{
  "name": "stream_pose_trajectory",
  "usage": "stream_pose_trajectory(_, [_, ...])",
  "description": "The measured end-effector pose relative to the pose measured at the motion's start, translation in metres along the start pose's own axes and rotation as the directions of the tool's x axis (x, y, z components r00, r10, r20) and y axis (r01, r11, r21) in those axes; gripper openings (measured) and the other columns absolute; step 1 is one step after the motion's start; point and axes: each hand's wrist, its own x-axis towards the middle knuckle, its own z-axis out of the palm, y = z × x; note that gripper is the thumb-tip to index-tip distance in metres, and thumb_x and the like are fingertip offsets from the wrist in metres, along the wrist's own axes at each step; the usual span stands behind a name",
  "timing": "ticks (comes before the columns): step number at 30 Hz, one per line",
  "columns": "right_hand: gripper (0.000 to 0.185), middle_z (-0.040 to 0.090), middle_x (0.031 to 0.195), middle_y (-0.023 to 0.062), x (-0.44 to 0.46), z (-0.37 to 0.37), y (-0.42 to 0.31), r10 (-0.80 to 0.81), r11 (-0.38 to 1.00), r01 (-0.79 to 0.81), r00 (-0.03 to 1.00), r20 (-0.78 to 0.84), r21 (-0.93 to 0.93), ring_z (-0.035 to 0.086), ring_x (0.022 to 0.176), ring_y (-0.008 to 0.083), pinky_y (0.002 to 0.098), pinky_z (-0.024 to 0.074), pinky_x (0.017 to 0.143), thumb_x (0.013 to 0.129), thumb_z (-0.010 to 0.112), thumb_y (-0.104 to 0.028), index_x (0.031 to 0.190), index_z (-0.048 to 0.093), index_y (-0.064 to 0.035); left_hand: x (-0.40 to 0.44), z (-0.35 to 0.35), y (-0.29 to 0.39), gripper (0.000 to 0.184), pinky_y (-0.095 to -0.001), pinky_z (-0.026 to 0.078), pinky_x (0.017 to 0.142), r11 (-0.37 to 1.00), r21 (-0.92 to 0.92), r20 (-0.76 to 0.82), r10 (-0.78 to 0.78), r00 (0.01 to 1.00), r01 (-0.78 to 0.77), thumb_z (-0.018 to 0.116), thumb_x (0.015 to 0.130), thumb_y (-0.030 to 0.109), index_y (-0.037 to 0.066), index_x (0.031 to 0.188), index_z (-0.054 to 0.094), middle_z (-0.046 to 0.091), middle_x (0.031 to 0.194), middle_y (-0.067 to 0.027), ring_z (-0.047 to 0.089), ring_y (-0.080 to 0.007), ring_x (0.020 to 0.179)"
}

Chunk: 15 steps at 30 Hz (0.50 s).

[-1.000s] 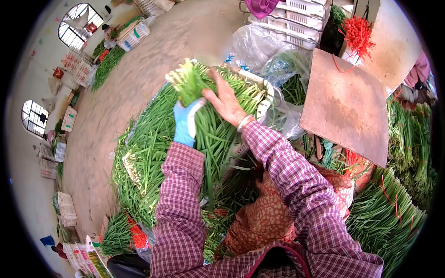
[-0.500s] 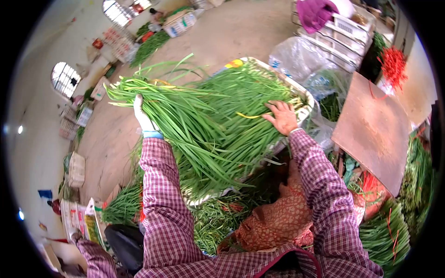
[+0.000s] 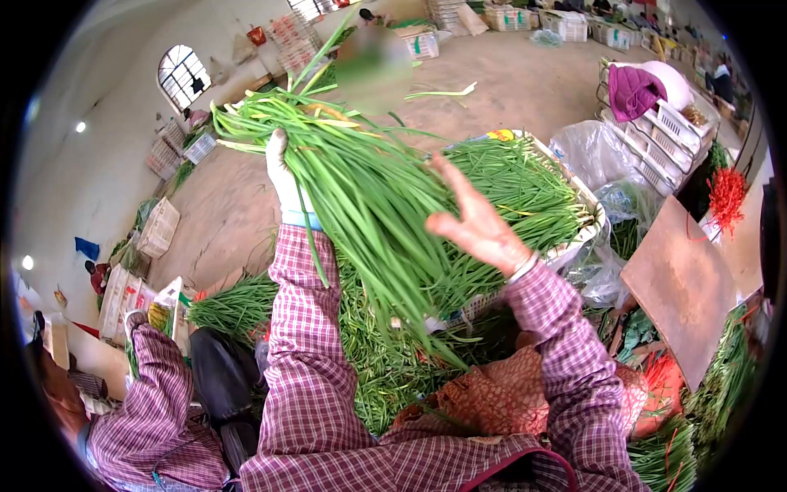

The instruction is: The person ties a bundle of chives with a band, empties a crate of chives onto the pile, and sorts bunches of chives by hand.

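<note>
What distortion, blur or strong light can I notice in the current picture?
Head view: fisheye distortion, with black corners; head view: a blurred round patch above the green bunch in the left hand; head view: bright arched window, its bars visible.

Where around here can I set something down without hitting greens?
The floor offers a wide bare stretch between the crate of greens and the far white crates. The brown board, bordered by plastic bags and red ties, looks bare too, though possibly sloped. Crowded: under your right hand, where greens fill the crate, and nearer you, where loose leaves lie heaped.
</note>
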Motion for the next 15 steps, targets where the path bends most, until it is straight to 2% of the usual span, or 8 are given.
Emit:
stream_pose_trajectory(2, [0.130,0.013,0.149,0.0302,-0.003,0.029,-0.009,0.032,0.998,-0.034,0.998,0.058,0.044,0.018,0.138,0.0401,0.0500,0.0160,0.114,0.061,0.075,-0.062,0.145,-0.001,0.0024,-0.009,0.007,0.007,0.047,-0.0439,0.056,0.080,0.999,0.029,-0.072,-0.019,0.997,0.021,0.050,0.089,0.037,0.003,0.121,0.048,0.061,0.107,-0.0182,0.064,-0.0300,0.091])
stream_pose_trajectory(3, [0.132,0.012,0.149,0.0298,-0.007,0.044,-0.009,0.011,0.999,-0.013,0.999,0.050,0.038,0.017,0.139,0.0393,0.0489,0.0161,0.114,0.060,0.076,-0.063,0.145,-0.001,0.0023,-0.015,0.012,0.005,0.046,-0.0428,0.056,0.078,0.999,-0.024,-0.087,-0.038,0.995,0.036,0.050,0.089,0.036,0.003,0.120,0.048,0.061,0.105,-0.0175,0.064,-0.0290,0.089])
stream_pose_trajectory(5, [0.129,0.017,0.148,0.0296,-0.026,0.071,-0.003,0.095,0.983,-0.103,0.994,0.053,0.153,0.022,0.137,0.0389,0.0463,0.0193,0.114,0.062,0.077,-0.060,0.145,0.001,0.0022,-0.031,0.020,-0.001,0.043,-0.0420,0.056,0.076,0.995,-0.021,-0.159,-0.100,0.982,0.098,0.051,0.089,0.036,0.004,0.117,0.050,0.062,0.102,-0.0163,0.064,-0.0278,0.087])
stream_pose_trajectory(7, [0.108,0.040,0.138,0.0254,-0.050,0.090,-0.008,0.201,0.957,-0.182,0.978,-0.061,0.227,0.045,0.126,0.0341,0.0404,0.0333,0.108,0.073,0.078,-0.035,0.145,0.007,0.0010,-0.041,0.012,-0.016,0.039,-0.0373,0.055,0.072,0.992,0.067,-0.169,-0.095,0.981,0.108,0.051,0.089,0.037,0.005,0.111,0.054,0.063,0.097,-0.0126,0.063,-0.0242,0.085])
stream_pose_trajectory(9, [0.097,0.048,0.133,0.0246,-0.073,0.101,-0.003,0.217,0.953,-0.171,0.962,-0.167,0.252,0.052,0.119,0.0316,0.0381,0.0383,0.105,0.076,0.075,-0.024,0.145,0.010,-0.0009,-0.053,0.000,-0.034,0.041,-0.0363,0.054,0.072,0.980,-0.023,-0.244,-0.199,0.949,0.199,0.050,0.090,0.040,0.005,0.111,0.054,0.062,0.097,-0.0121,0.062,-0.0224,0.087])
stream_pose_trajectory(11, [0.092,0.052,0.127,0.0261,-0.090,0.096,-0.012,0.214,0.968,-0.171,0.947,-0.240,0.186,0.057,0.113,0.0318,0.0363,0.0426,0.100,0.076,0.072,-0.017,0.146,0.013,-0.0050,-0.074,0.013,-0.044,0.050,-0.0383,0.054,0.076,0.967,-0.040,-0.120,-0.254,0.960,0.251,0.047,0.091,0.048,0.005,0.117,0.051,0.061,0.102,-0.0124,0.062,-0.0234,0.091])
stream_pose_trajectory(13, [0.093,0.053,0.125,0.0259,-0.101,0.090,-0.016,0.156,0.987,-0.137,0.937,-0.313,0.082,0.058,0.110,0.0353,0.0374,0.0449,0.097,0.075,0.072,-0.015,0.146,0.012,-0.0041,-0.087,-0.025,-0.069,0.074,-0.0456,0.050,0.089,0.972,0.157,-0.093,-0.164,0.982,0.177,0.035,0.088,0.068,0.008,0.131,0.045,0.055,0.122,-0.0128,0.058,-0.0272,0.102])
stream_pose_trajectory(15, [0.095,0.052,0.125,0.0278,-0.113,0.090,-0.008,0.163,0.986,-0.161,0.921,-0.355,0.035,0.060,0.104,0.0374,0.0381,0.0483,0.091,0.074,0.072,-0.016,0.146,0.012,-0.0036,-0.135,-0.024,-0.090,0.085,-0.0491,0.046,0.093,0.933,-0.235,-0.123,-0.305,0.944,0.271,0.035,0.083,0.075,0.011,0.139,0.037,0.049,0.131,-0.0126,0.053,-0.0299,0.112])
